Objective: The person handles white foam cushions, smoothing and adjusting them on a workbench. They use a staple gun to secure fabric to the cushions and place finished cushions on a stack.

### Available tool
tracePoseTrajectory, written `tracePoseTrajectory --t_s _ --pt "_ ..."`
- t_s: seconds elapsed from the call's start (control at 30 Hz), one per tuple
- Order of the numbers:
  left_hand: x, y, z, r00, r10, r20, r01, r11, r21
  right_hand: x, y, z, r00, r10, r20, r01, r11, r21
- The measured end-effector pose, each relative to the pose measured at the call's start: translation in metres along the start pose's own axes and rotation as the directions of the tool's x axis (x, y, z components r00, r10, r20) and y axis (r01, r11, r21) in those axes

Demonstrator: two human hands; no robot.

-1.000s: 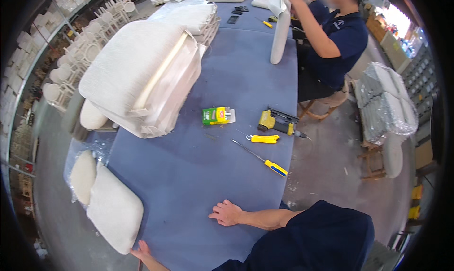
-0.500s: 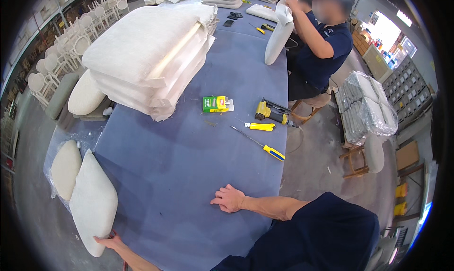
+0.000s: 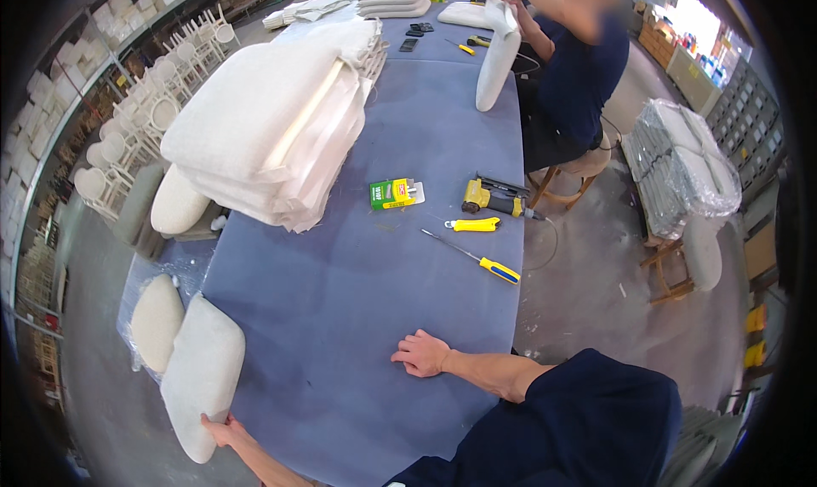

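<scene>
At the table's left edge, my left hand (image 3: pixel 223 431) grips a pale padded seat cushion (image 3: pixel 202 368) by its near end, thumb on top. The cushion lies partly beyond the edge, overlapping a second cream cushion (image 3: pixel 157 321). My right hand (image 3: pixel 422 353) rests on the blue-grey tabletop (image 3: pixel 340 308), fingers apart and slightly bent, holding nothing. Farther off lie a yellow-and-blue-handled screwdriver (image 3: pixel 499 270), a yellow-handled tool (image 3: pixel 473 225), a yellow-and-black staple gun (image 3: pixel 494 199) and an open green-and-yellow small box (image 3: pixel 395 194).
A tall stack of fabric-covered cushions (image 3: pixel 255 104) stands at the table's far left. Across on the right, a seated co-worker (image 3: pixel 579 87) holds an upright cushion (image 3: pixel 497 66). White chairs (image 3: pixel 162 104) line the left floor; plastic-wrapped cushions (image 3: pixel 681 168) stand at right.
The whole view has shifted slightly. My left hand still grips the cushion and my right hand stays on the table. The co-worker's arms have moved over the top of the upright cushion.
</scene>
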State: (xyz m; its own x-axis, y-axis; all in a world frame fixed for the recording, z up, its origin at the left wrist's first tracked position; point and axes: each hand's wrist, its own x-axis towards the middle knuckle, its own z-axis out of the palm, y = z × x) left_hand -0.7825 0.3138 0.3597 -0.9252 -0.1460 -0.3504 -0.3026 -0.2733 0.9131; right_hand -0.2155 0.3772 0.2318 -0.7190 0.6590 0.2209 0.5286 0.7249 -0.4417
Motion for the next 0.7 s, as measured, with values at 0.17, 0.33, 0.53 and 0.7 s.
tracePoseTrajectory --t_s 0.17,0.33,0.53,0.7 --pt "-0.087 0.058 -0.044 0.982 0.083 0.172 -0.093 0.994 0.051 -0.004 0.006 0.004 0.997 0.029 -0.075 -0.025 0.998 0.058" --pt "-0.180 0.168 -0.147 0.831 0.126 0.542 -0.318 0.907 0.276 -0.005 0.009 0.007 0.992 0.062 -0.114 -0.044 0.987 0.157" --pt "-0.306 0.246 -0.249 0.698 0.387 0.603 -0.706 0.516 0.485 0.001 0.003 0.005 0.996 0.086 0.024 -0.090 0.960 0.265" --pt "-0.354 0.226 -0.275 0.518 0.356 0.778 -0.838 0.394 0.377 0.004 0.031 0.007 0.974 0.199 0.107 -0.226 0.862 0.453"
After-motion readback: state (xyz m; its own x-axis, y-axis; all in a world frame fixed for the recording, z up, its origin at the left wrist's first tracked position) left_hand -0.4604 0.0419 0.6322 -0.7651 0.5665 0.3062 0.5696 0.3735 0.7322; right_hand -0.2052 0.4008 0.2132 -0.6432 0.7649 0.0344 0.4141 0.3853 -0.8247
